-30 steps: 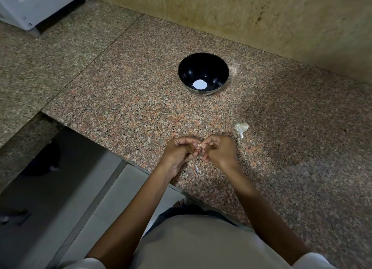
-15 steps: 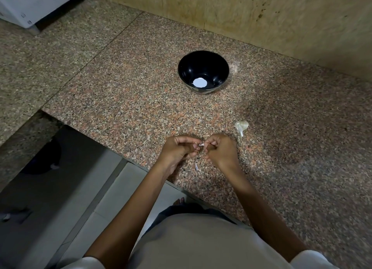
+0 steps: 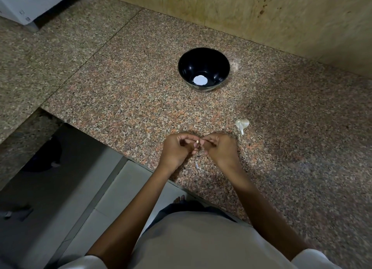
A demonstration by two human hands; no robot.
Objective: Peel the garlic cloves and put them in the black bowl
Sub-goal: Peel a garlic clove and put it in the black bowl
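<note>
My left hand (image 3: 177, 149) and my right hand (image 3: 218, 148) meet just above the granite counter (image 3: 128, 99), fingertips together. Between them they pinch a small pale garlic clove (image 3: 197, 141), of which only a tip shows. The black bowl (image 3: 204, 68) stands farther back on the counter, with a white round patch at its bottom. A whitish piece of garlic (image 3: 242, 124) with a stalk lies on the counter just beyond and right of my right hand. A tiny white scrap of peel (image 3: 197, 166) lies on the counter below my hands.
A tan tiled wall (image 3: 261, 13) runs along the back of the counter. The counter's front edge is just under my wrists, with grey floor tiles (image 3: 112, 192) below. A white appliance (image 3: 30, 1) stands at the far left corner.
Both hands stay together at the same spot while the fingers work at the clove. The bowl and the garlic piece on the counter have not moved.
</note>
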